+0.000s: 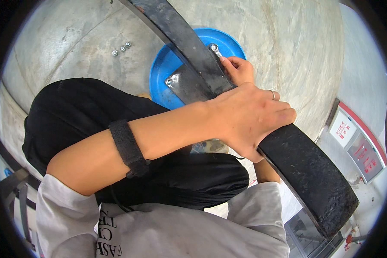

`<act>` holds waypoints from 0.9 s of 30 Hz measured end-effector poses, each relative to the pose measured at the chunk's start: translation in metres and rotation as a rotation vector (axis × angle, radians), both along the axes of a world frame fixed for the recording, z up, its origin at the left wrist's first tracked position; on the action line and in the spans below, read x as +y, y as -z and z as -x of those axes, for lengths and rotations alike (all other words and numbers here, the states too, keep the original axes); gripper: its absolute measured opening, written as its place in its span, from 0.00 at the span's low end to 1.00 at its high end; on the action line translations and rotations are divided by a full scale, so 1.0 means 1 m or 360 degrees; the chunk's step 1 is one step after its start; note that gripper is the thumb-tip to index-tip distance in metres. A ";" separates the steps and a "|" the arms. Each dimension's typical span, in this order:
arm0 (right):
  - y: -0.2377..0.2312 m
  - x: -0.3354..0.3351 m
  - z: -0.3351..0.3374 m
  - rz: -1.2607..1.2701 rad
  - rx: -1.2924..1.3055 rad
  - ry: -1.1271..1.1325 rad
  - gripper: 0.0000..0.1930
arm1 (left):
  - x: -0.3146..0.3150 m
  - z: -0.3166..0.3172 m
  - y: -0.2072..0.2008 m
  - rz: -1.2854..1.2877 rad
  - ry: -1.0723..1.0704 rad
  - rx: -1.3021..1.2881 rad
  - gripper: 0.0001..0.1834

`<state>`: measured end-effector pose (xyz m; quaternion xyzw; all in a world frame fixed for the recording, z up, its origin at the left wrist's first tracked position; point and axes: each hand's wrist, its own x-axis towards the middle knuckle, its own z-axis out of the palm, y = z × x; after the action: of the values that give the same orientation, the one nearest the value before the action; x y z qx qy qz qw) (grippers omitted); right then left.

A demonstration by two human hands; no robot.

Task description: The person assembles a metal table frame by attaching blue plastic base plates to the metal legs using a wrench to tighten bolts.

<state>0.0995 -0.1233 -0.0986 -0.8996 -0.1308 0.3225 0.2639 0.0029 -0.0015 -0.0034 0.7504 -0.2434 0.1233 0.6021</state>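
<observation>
1. On the floor to my left, three silver fasteners (122, 48) are lying in a slanting row, well apart from my hands.
2. Ahead, a blue round base (160, 64) is sitting beneath a dark metal plate (188, 78), with a silver bolt (169, 81) showing at the plate's corner.
3. The black bar (307, 172) is running from upper left to lower right, crossing over the base.
4. Just beyond it, the ring end of the wrench (215, 48) is resting over the base, probably around another fastener (I cannot tell quite how it is seating). My right hand (241, 69) is pinching the handle between thumb and fingers, so I am judging this to be the fastener-turning step.
5. My left hand (262, 115) is wrapping over the bar, clasping it. The next move, I am thinking, is calling for a steady bar and small wrench turns without the ring slipping.
</observation>
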 end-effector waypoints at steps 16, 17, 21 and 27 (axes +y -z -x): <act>-0.035 0.041 -0.061 -0.0095 -0.1091 -0.1535 0.08 | 0.002 0.000 -0.001 0.0051 0.0030 0.0016 0.29; -0.036 0.042 -0.059 -0.0168 -0.1151 -0.1604 0.07 | 0.003 0.001 -0.002 0.0050 0.0025 0.0018 0.29; -0.041 0.026 -0.042 -0.0294 -0.1190 -0.1228 0.08 | 0.005 0.001 -0.002 0.0043 0.0030 0.0039 0.28; -0.024 0.008 -0.007 -0.0019 -0.0302 -0.0038 0.11 | 0.002 0.000 -0.003 0.0001 0.0037 0.0037 0.31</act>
<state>0.1062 -0.1158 -0.0745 -0.9229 -0.1677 0.2381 0.2517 0.0032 0.0009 -0.0003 0.7486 -0.2451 0.1077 0.6065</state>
